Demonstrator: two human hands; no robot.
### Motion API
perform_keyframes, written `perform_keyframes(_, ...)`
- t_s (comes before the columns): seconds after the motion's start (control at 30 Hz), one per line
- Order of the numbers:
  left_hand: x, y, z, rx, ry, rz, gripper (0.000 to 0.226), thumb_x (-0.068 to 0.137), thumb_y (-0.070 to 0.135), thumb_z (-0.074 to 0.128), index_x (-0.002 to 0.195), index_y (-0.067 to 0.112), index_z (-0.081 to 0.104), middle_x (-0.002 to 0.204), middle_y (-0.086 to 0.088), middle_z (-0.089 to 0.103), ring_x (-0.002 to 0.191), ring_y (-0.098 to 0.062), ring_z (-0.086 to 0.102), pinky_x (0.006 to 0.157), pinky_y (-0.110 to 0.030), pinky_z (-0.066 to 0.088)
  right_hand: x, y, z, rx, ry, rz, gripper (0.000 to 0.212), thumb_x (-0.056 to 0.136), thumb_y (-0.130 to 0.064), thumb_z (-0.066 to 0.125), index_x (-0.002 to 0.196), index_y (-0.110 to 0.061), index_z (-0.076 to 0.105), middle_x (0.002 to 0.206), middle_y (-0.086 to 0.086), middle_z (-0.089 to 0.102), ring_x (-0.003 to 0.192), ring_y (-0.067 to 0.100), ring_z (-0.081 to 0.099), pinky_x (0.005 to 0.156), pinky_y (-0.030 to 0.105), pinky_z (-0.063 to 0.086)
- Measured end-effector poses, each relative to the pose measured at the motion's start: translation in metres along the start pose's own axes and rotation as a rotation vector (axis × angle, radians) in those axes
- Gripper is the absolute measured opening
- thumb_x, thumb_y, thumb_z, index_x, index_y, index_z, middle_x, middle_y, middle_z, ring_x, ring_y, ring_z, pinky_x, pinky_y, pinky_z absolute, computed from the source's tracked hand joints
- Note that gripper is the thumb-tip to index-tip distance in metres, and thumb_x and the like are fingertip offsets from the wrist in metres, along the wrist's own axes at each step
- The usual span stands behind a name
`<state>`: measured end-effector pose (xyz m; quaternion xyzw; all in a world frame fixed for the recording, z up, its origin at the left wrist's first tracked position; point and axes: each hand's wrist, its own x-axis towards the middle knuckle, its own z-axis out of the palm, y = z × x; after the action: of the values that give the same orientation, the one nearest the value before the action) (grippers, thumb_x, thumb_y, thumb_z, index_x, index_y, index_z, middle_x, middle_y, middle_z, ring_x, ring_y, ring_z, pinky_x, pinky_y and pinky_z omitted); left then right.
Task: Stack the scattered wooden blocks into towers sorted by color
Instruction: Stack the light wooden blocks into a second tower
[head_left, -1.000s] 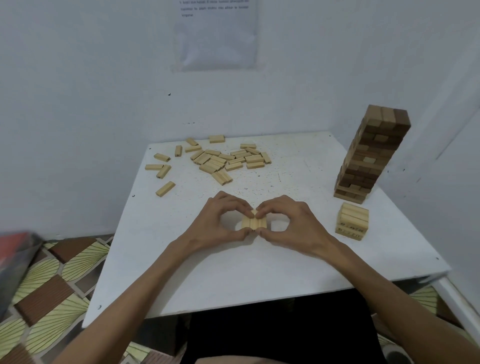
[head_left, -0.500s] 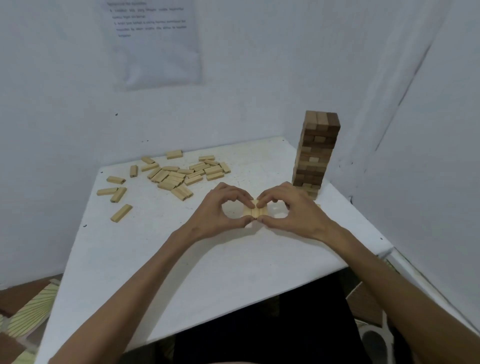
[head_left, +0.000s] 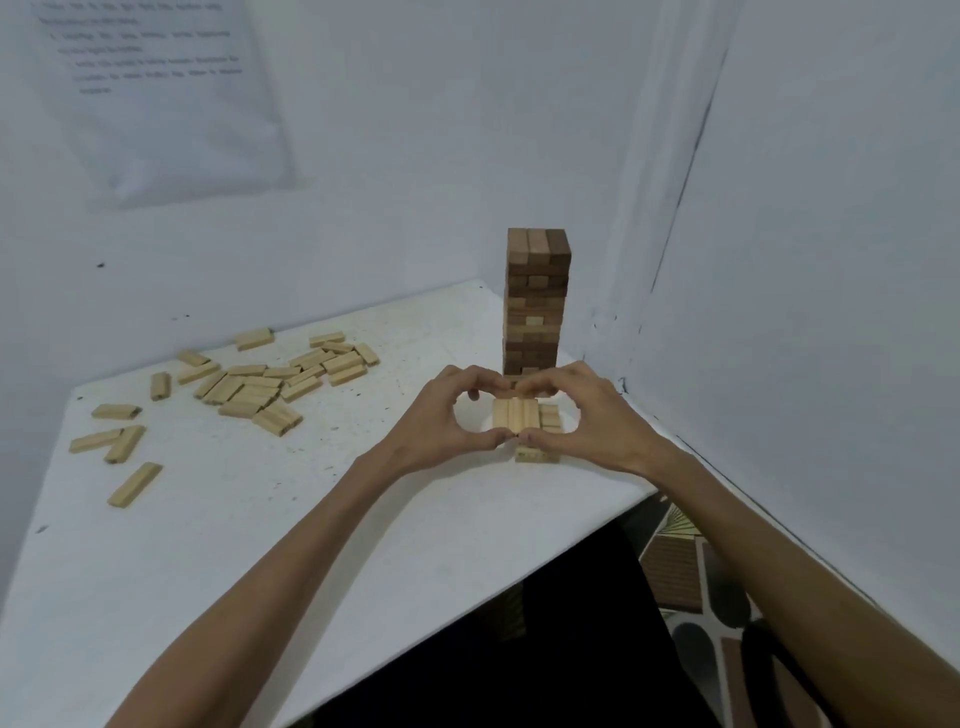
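Observation:
Three light wooden blocks (head_left: 515, 414) lie side by side as one row, pinched at their ends between my left hand (head_left: 447, 415) and my right hand (head_left: 587, 415). The row hovers over a short light-block stack (head_left: 549, 422), slightly to its left and partly covering it. Behind it, a tall tower of dark brown blocks (head_left: 536, 299) stands near the wall corner. Several loose light blocks (head_left: 260, 384) are scattered across the far left of the white table (head_left: 218, 545).
White walls close in behind and to the right of the table. A printed paper sheet (head_left: 156, 93) hangs on the back wall. The table's front edge runs diagonally, with patterned floor tiles (head_left: 685, 561) below on the right.
Both hands have carried the row of three blocks rightward from the table's middle to above the short light stack. The view has swung right as well.

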<state>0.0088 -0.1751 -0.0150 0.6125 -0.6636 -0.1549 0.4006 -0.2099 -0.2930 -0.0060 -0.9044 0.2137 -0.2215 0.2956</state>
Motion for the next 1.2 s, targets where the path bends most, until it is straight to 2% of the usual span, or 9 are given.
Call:
perform_keyframes(0.2,0.014,-0.002,0.014,0.005,-0.057,0.007,0.06,0.077,0.035,0.089,0.131,0.032,0.063,0.12,0.021,0.068,0.114,-0.008,0.052,0.087,-0.012,0.036,-0.011,0.014,-0.006,-0.031,0.014,0.035,0.053,0.08,-0.041,0.087,0.127,-0.037,0.063,0.121,-0.022,0.063,0.119,-0.004,0.044,0.089,0.0,0.027)
perform_keyframes(0.33,0.019,-0.003,0.019,0.013,-0.054,0.009,0.059,0.077,0.036,0.09,0.13,0.033,0.064,0.12,0.023,0.065,0.116,-0.006,0.05,0.087,-0.009,0.035,-0.011,0.023,-0.007,-0.027,0.011,0.089,0.052,0.08,-0.046,0.085,0.126,-0.042,0.062,0.126,-0.016,0.06,0.122,-0.001,0.046,0.094,0.008,0.031)
perform_keyframes(0.4,0.021,-0.004,0.021,0.016,-0.046,0.008,0.059,0.077,0.035,0.09,0.129,0.033,0.064,0.12,0.027,0.063,0.117,-0.005,0.049,0.088,-0.008,0.034,-0.012,0.024,-0.007,-0.027,0.018,0.087,0.051,0.081,-0.044,0.085,0.126,-0.041,0.062,0.125,-0.019,0.06,0.121,0.0,0.046,0.096,0.014,0.035)
perform_keyframes(0.57,0.023,-0.007,0.024,0.017,-0.047,0.007,0.06,0.076,0.036,0.091,0.129,0.033,0.064,0.121,0.027,0.064,0.12,-0.007,0.049,0.092,-0.02,0.038,-0.012,0.029,-0.006,-0.035,0.007,0.098,0.051,0.081,-0.046,0.084,0.127,-0.043,0.061,0.127,-0.018,0.059,0.12,0.0,0.047,0.095,0.017,0.036)
perform_keyframes(0.7,0.021,-0.009,0.026,0.019,-0.03,-0.005,0.059,0.076,0.038,0.091,0.128,0.036,0.064,0.123,0.032,0.061,0.123,-0.006,0.047,0.096,-0.024,0.039,-0.011,0.031,-0.004,-0.048,0.01,0.113,0.051,0.082,-0.047,0.083,0.127,-0.042,0.061,0.128,-0.018,0.058,0.119,-0.001,0.046,0.094,0.015,0.034)
perform_keyframes(0.77,0.022,-0.009,0.026,0.036,-0.022,0.0,0.058,0.075,0.037,0.091,0.127,0.038,0.064,0.124,0.039,0.056,0.124,-0.004,0.046,0.097,-0.024,0.039,-0.011,0.031,-0.004,-0.041,0.024,0.115,0.051,0.081,-0.045,0.084,0.127,-0.043,0.062,0.127,-0.019,0.057,0.119,-0.002,0.046,0.093,0.013,0.033)
perform_keyframes(0.87,0.023,-0.008,0.025,0.06,-0.032,0.013,0.058,0.076,0.036,0.09,0.126,0.042,0.061,0.12,0.048,0.051,0.123,-0.002,0.044,0.097,-0.022,0.037,-0.01,0.031,-0.004,-0.041,0.017,0.119,0.051,0.081,-0.046,0.084,0.127,-0.043,0.061,0.127,-0.019,0.058,0.118,-0.001,0.048,0.094,0.018,0.036)
perform_keyframes(1.0,0.024,-0.008,0.026,0.062,-0.043,0.027,0.057,0.077,0.032,0.089,0.127,0.037,0.062,0.118,0.05,0.051,0.12,-0.001,0.045,0.094,-0.021,0.036,-0.01,0.031,-0.005,-0.038,0.011,0.12,0.05,0.082,-0.046,0.083,0.127,-0.042,0.061,0.126,-0.023,0.059,0.117,-0.002,0.047,0.092,0.016,0.034)
perform_keyframes(1.2,0.025,-0.011,0.027,0.045,-0.048,0.01,0.059,0.078,0.031,0.09,0.127,0.041,0.06,0.117,0.05,0.052,0.119,0.004,0.045,0.09,-0.014,0.034,-0.011,0.03,-0.006,-0.025,0.008,0.125,0.05,0.083,-0.046,0.083,0.128,-0.042,0.06,0.127,-0.026,0.06,0.115,-0.002,0.049,0.093,0.026,0.036)
